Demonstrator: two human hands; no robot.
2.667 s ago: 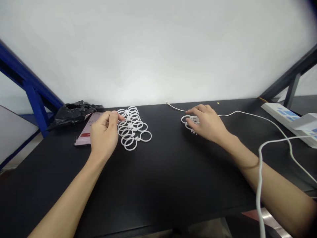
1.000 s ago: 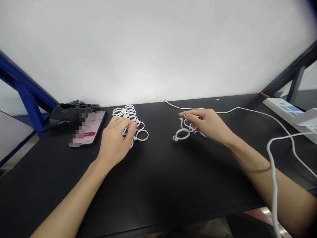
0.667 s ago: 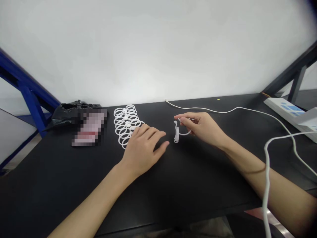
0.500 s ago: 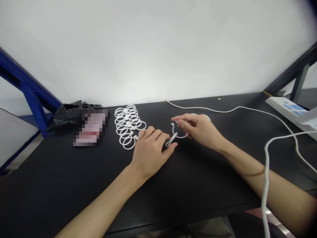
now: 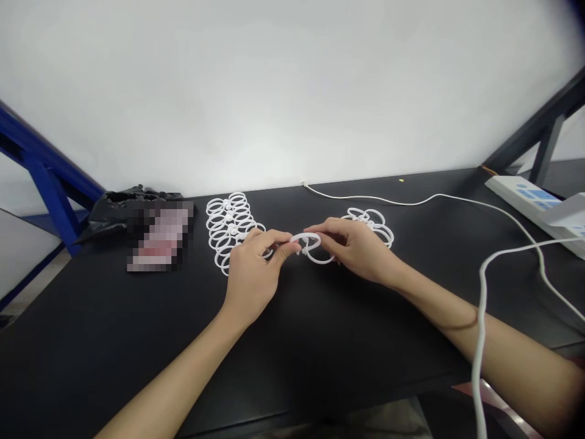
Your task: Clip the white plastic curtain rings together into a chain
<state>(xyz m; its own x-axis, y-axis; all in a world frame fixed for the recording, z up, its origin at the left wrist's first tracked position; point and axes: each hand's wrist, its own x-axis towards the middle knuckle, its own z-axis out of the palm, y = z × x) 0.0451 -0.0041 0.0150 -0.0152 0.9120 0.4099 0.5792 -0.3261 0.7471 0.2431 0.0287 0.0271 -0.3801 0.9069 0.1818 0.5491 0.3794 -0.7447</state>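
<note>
Both hands meet over the middle of the black table [image 5: 292, 341] on one white plastic ring [image 5: 315, 251]. My left hand [image 5: 251, 274] pinches the ring's left end between thumb and fingers. My right hand [image 5: 359, 247] grips its right side. A neat batch of several closed white rings [image 5: 226, 227] lies just left of my left hand. A smaller loose pile of white rings [image 5: 372, 221] sits behind my right hand.
A phone [image 5: 159, 238] lies at the left, next to a crumpled black bag [image 5: 121, 204]. A white cable [image 5: 479, 305] runs along the back and loops down over my right forearm. A white power strip [image 5: 534, 198] sits at the far right. Blue frame bars [image 5: 46, 177] stand at the left.
My right hand picked one open ring from the right pile and brought it to the middle. My left hand left the left batch, slid right and took hold of the ring's other end.
</note>
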